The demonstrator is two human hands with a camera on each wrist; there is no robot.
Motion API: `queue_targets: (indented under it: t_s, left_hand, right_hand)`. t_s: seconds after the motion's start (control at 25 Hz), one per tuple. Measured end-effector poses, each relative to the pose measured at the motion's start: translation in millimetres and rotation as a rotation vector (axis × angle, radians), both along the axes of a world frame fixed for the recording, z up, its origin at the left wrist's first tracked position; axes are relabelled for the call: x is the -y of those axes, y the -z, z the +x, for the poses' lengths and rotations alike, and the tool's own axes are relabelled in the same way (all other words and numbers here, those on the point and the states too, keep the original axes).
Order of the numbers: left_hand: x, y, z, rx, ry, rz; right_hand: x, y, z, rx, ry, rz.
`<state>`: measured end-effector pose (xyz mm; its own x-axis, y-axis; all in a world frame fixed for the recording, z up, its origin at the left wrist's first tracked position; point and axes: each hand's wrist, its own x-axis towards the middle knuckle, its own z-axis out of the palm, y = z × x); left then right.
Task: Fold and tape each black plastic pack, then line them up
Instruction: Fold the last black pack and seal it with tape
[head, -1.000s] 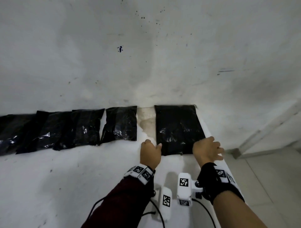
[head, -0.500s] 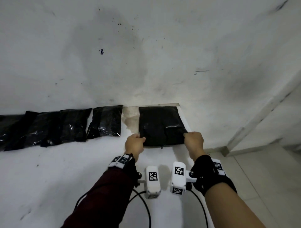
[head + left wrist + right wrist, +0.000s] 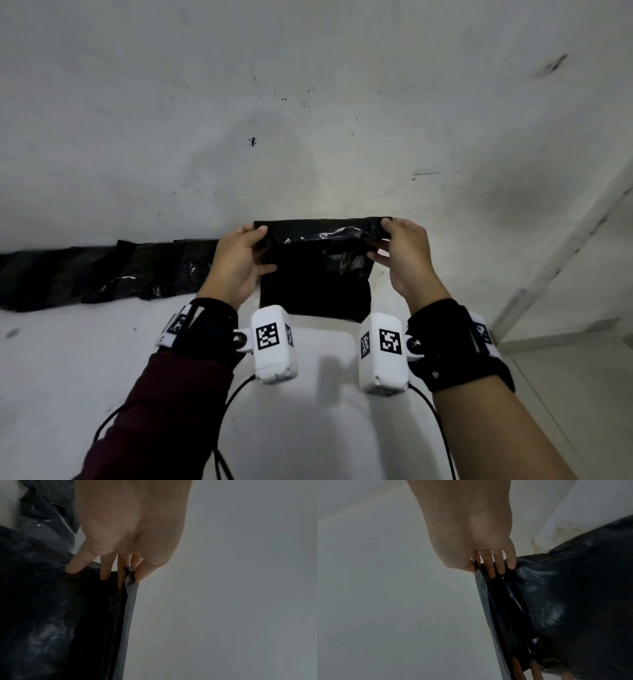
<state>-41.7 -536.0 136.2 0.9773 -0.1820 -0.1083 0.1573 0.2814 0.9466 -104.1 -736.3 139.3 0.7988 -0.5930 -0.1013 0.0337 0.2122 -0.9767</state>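
Note:
A black plastic pack (image 3: 315,284) hangs upright in front of me, lifted off the white table (image 3: 68,359). My left hand (image 3: 239,260) pinches its top left corner and my right hand (image 3: 400,253) pinches its top right corner. The top edge is stretched flat between them. In the left wrist view the thumb and fingers (image 3: 109,569) clamp the pack's edge (image 3: 128,601). The right wrist view shows the same grip, fingers (image 3: 493,563) on the crinkled black plastic (image 3: 565,601). Several other black packs (image 3: 102,270) lie in a row on the table to the left, along the wall.
A stained white wall (image 3: 308,120) stands close behind the table. The table's right edge (image 3: 394,428) drops to a pale tiled floor (image 3: 565,394). Wrist camera cables (image 3: 233,404) trail over the table near me.
The pack lay flat on the table with both hands at its near corners. Now both hands have lifted it by one edge, so it hangs upright.

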Motion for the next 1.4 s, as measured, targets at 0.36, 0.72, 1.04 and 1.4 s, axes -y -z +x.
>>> queue_targets:
  t_s: [0.36,0.72,1.04,1.4]
  left_hand:
    - [-77.4,35.5,-58.9,-0.011,-0.070,-0.037]
    - [-125.7,162.0,-159.0,-0.521,-0.087,0.373]
    - [-122.3,164.3,-163.8,0.245,-0.154,1.059]
    - [-115.4,206.2,-170.7,0.366,0.360,1.479]
  right_hand:
    - [-63.3,39.2,-51.3,0.020,-0.104,0.084]
    - [-87.8,174.1,-146.3,-0.581,-0.236,-0.078]
    - [-100.5,163.5,-152.3,-0.457,-0.311,-1.062]
    - [-103.0,209.2,-159.2,-0.547,-0.670,-1.310]
